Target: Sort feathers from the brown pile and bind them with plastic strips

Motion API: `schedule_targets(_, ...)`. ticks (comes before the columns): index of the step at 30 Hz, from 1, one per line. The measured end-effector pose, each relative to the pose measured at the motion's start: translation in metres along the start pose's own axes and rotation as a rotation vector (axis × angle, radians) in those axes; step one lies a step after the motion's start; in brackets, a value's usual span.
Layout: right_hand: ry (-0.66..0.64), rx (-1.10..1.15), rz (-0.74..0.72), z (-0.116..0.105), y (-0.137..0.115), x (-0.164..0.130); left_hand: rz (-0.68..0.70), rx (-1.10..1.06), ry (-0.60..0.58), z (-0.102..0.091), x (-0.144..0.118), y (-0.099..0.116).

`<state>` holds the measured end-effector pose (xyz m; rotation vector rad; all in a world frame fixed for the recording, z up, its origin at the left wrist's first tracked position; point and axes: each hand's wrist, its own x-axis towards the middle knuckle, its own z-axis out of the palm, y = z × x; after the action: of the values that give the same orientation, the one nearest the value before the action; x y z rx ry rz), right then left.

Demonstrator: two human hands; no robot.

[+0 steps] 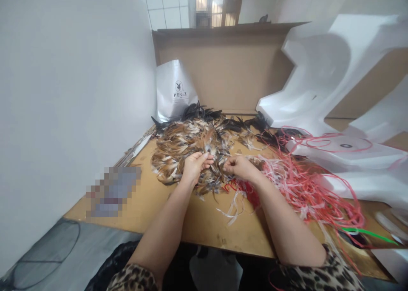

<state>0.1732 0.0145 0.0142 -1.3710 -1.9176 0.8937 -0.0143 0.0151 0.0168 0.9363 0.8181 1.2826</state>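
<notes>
From the head camera I look down on a tan surface (197, 223) with both of my forearms reaching forward over it. My left hand (194, 166) rests on the near edge of a heap of feathers (188, 148), brown, white and black ones mixed together, spread across the middle of the surface. Its fingers (204, 158) are curled and pinched together on a few feathers at the top of the pile; how many they hold I cannot tell. My right hand (239, 166) sits just beside it, a small gap between the two, closed loosely with its fingertips drawn together on what looks like a small tuft of feathers or a strip; the blur there stops me from saying which.

To the right of that hand lies a tangle of red and pink plastic strips (306, 189), running from under my right forearm out toward the right edge, with one green strip (369, 232) near the corner. Beyond the strips stand large white foam packing pieces (331, 69). Behind the feathers a white bag marked PPGZ (175, 91) leans against a cardboard wall (229, 65). A white wall (70, 91) closes the left side. On the surface to the left is a blurred-out patch (111, 191). My sleeves (134, 280) carry a leopard print.
</notes>
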Motion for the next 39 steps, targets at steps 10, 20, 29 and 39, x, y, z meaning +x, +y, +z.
schedule_targets(10,0.109,-0.366,0.015,0.016,-0.008,0.002,-0.035,-0.017,-0.044,0.002,-0.002,0.002)
schedule_targets(20,0.224,0.842,0.113,-0.002,-0.009,0.006,-0.139,-0.126,-0.087,0.003,-0.003,0.002)
schedule_targets(29,0.145,1.152,0.123,0.011,-0.025,0.004,-0.355,-0.259,-0.28,0.008,-0.01,-0.002)
schedule_targets(39,0.152,1.069,0.127,0.021,-0.035,0.002,-0.171,-0.198,-0.16,0.011,-0.009,0.001)
